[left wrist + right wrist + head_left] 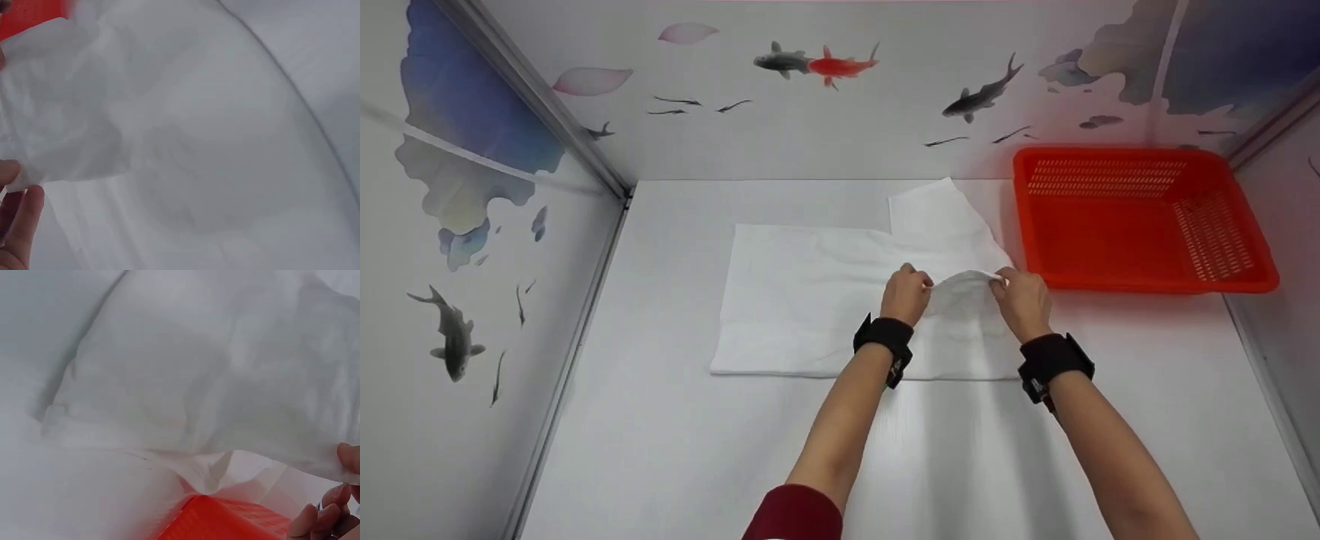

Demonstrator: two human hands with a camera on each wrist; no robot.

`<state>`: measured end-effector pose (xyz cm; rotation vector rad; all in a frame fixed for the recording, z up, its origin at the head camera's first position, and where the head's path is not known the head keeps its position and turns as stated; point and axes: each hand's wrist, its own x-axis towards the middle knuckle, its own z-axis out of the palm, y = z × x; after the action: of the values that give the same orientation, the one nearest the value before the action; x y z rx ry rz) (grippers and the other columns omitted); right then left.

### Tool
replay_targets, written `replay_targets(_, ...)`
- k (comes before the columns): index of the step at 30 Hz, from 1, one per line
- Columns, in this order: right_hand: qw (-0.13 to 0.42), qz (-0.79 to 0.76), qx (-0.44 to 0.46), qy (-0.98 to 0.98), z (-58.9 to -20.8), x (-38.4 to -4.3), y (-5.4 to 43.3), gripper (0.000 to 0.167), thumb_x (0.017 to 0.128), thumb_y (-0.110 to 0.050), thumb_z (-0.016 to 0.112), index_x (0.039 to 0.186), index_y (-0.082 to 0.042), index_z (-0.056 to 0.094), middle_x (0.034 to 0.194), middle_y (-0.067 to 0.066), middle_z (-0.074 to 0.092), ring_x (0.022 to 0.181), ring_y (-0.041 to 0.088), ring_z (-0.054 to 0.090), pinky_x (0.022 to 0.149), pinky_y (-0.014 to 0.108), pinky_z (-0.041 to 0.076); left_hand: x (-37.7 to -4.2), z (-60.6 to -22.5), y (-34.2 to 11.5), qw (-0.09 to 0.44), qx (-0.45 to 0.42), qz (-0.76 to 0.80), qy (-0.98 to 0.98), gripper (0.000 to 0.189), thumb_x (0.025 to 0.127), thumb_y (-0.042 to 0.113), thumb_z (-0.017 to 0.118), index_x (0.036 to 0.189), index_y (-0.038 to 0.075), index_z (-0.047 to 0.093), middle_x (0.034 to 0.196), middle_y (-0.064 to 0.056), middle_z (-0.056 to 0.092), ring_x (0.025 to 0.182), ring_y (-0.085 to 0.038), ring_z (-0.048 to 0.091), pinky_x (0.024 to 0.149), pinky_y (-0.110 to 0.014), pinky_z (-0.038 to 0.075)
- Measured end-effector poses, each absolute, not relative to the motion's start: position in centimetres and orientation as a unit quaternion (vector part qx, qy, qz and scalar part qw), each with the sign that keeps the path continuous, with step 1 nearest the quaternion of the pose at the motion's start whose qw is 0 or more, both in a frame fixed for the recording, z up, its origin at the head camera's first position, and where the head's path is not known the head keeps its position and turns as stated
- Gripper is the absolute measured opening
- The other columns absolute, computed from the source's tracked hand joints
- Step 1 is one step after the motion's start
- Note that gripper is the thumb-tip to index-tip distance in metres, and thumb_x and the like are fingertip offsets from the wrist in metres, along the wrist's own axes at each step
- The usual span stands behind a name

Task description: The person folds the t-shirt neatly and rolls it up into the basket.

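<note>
A white T-shirt (802, 300) lies spread on the white table, one sleeve (934, 210) pointing to the back. My left hand (907, 295) pinches one end of a raised edge of the cloth between thumb and fingers. At the other end of that edge, my right hand (1024, 300) pinches too, close to the red basket. The edge bows upward between the two hands. In the left wrist view, the thumb and fingers (27, 222) grip a corner of the cloth. The right wrist view has the right fingers (332, 512) at the cloth's lower edge.
A red plastic basket (1110, 232) with slotted walls stands at the back right, beside the shirt. White panels printed with fish (844, 67) and leaves enclose the table (660, 450) at the back and sides.
</note>
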<state>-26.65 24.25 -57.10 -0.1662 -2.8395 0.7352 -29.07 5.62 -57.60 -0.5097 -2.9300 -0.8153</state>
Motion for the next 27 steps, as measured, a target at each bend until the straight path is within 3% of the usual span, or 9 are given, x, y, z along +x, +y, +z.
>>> replay_targets(4, 0.046, 0.305, -0.104, -0.946, -57.0, -27.1, 23.8, 0.022, 0.091, -0.007, 0.060, 0.104, 0.008, 0.067, 0.093, 0.028, 0.068, 0.085, 0.045, 0.062, 0.072, 0.052, 0.049, -29.5, -57.6, 6.1, 0.038, -0.124, -0.237, -0.963, 0.012, 0.092, 0.008, 0.067, 0.097, 0.008, 0.078, 0.092, -0.008, 0.069, 0.082, -0.021, 0.067, 0.073, -0.026, 0.053)
replay_targets(10, -0.028, 0.390, -0.080, -0.917, -57.6, -27.7, 24.0, 0.046, 0.094, -0.004, 0.057, 0.137, 0.010, 0.047, 0.124, 0.034, 0.056, 0.107, 0.045, 0.058, 0.090, 0.052, 0.047, -29.7, -57.9, 6.0, -0.038, -0.086, -0.258, -0.962, 0.027, 0.094, 0.008, 0.062, 0.121, 0.006, 0.069, 0.108, -0.012, 0.071, 0.094, -0.024, 0.068, 0.079, -0.029, 0.054)
replay_targets(15, -0.034, 0.360, -0.021, -0.932, -58.5, -26.4, 24.7, 0.045, 0.091, 0.003, 0.058, 0.132, 0.016, 0.048, 0.124, 0.038, 0.053, 0.107, 0.051, 0.055, 0.095, 0.057, 0.041, -28.9, -58.8, 3.8, -0.060, -0.116, -0.259, -0.957, 0.029, 0.095, 0.008, 0.062, 0.123, 0.006, 0.068, 0.114, -0.013, 0.068, 0.100, -0.025, 0.066, 0.085, -0.032, 0.052)
replay_targets(22, -0.042, 0.326, -0.030, -0.944, -60.4, -21.9, 26.8, 0.036, 0.091, 0.001, 0.057, 0.122, 0.018, 0.053, 0.119, 0.040, 0.052, 0.114, 0.054, 0.046, 0.098, 0.059, 0.037, -26.3, -60.9, -4.4, 0.016, -0.171, -0.262, -0.950, 0.019, 0.091, 0.009, 0.067, 0.108, 0.007, 0.073, 0.111, -0.014, 0.067, 0.101, -0.033, 0.062, 0.085, -0.047, 0.048)
replay_targets(27, -0.038, 0.326, -0.107, -0.938, -61.8, -18.3, 28.9, 0.036, 0.092, -0.006, 0.055, 0.119, 0.018, 0.055, 0.114, 0.040, 0.052, 0.106, 0.054, 0.050, 0.092, 0.058, 0.040, -23.0, -63.0, -12.8, 0.103, -0.097, -0.267, -0.953, 0.014, 0.087, 0.005, 0.070, 0.100, 0.005, 0.073, 0.106, -0.016, 0.065, 0.097, -0.038, 0.060, 0.076, -0.052, 0.049)
